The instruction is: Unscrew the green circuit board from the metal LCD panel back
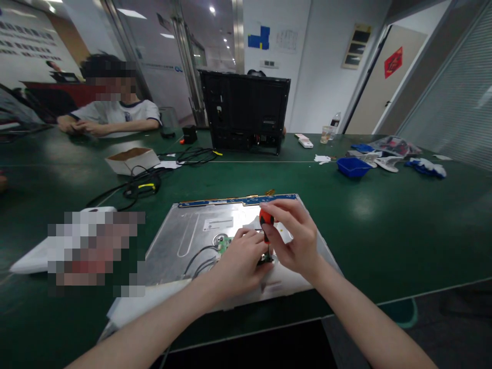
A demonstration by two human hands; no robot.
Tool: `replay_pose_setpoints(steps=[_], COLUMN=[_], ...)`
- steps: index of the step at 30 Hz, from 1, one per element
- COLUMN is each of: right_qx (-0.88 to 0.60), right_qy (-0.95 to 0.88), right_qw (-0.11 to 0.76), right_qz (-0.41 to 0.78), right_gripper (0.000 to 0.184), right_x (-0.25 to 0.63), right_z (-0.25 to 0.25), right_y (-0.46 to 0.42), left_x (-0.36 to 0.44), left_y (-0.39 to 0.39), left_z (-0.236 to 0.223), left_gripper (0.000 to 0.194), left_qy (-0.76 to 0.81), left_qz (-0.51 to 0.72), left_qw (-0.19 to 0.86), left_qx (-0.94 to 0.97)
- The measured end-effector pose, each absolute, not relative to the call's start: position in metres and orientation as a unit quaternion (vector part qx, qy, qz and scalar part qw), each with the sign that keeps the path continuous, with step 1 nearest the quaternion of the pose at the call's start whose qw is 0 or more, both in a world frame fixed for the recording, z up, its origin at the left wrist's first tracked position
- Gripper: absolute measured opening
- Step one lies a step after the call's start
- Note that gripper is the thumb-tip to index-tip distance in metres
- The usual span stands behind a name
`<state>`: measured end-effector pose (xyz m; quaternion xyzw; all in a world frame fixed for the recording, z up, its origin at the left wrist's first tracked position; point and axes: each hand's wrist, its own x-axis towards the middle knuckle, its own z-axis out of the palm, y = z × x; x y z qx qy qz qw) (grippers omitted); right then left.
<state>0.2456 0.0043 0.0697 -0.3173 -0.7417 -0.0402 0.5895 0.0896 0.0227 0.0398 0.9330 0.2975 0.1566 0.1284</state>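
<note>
A silver metal display panel [184,241] lies flat on the green table, back side up, with a blue strip board along its far edge and black wires running to a small green circuit board [223,245]. My right hand [294,238] is closed round a screwdriver with a red and black handle [266,219], held upright over the panel's middle. My left hand [240,261] rests on the panel beside the screwdriver's lower end, fingers curled and pinched at the tip. What sits under the tip is hidden by my fingers.
A black monitor housing [246,110] stands upright at the table's far side. An open cardboard box [132,160] and tangled black cables [144,184] lie to the left. A blue tray [352,166], gloves and bags lie far right. Another person sits at the far left.
</note>
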Motion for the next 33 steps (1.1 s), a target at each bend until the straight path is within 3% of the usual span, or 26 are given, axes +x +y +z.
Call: replay_pose_setpoints(steps=[15, 27, 33], right_qx=[-0.354, -0.375, -0.377], right_qy=[-0.705, -0.691, -0.700], right_qw=[0.614, 0.615, 0.604], right_qz=[0.002, -0.057, -0.058], right_gripper=[0.030, 0.017, 0.021], right_x=[0.2455, 0.2471, 0.2493], right_z=[0.0625, 0.0700, 0.0671], right_y=[0.0104, 0.0120, 0.0124], left_x=[0.0916, 0.0925, 0.0927], left_y=[0.0199, 0.0193, 0.0187], left_z=[0.0365, 0.0386, 0.0401], left_gripper=[0.019, 0.014, 0.011], left_qy=[0.306, 0.307, 0.306], left_qz=[0.160, 0.148, 0.157], left_qw=[0.106, 0.106, 0.112], left_qx=[0.933, 0.934, 0.932])
